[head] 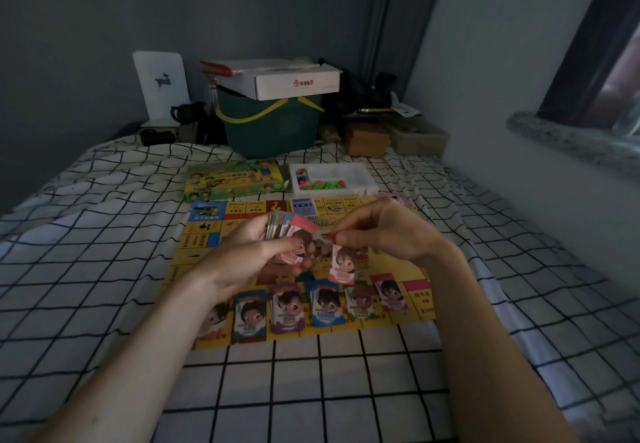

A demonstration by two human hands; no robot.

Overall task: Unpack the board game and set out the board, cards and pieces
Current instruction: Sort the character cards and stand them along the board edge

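The yellow game board [201, 238] lies flat on the checked bedsheet. My left hand [249, 252] grips a stack of cards [287, 235] above the board's middle. My right hand [384, 235] pinches a single pink card [343, 264] by its top edge, just right of the stack. Several small piles of cards [325, 304] with cartoon figures lie in a row along the board's near edge. A blue card deck [304, 208] sits at the board's far edge. Behind the board are the green game box [235, 181] and a white tray [360, 179] holding coloured pieces [318, 183].
At the back of the bed stand a green basket [270, 127] topped by a white carton [294, 82], a white stand with a deer print [162, 86], a dark jug [187, 113] and small boxes [367, 138]. A wall and window ledge [571, 141] run along the right.
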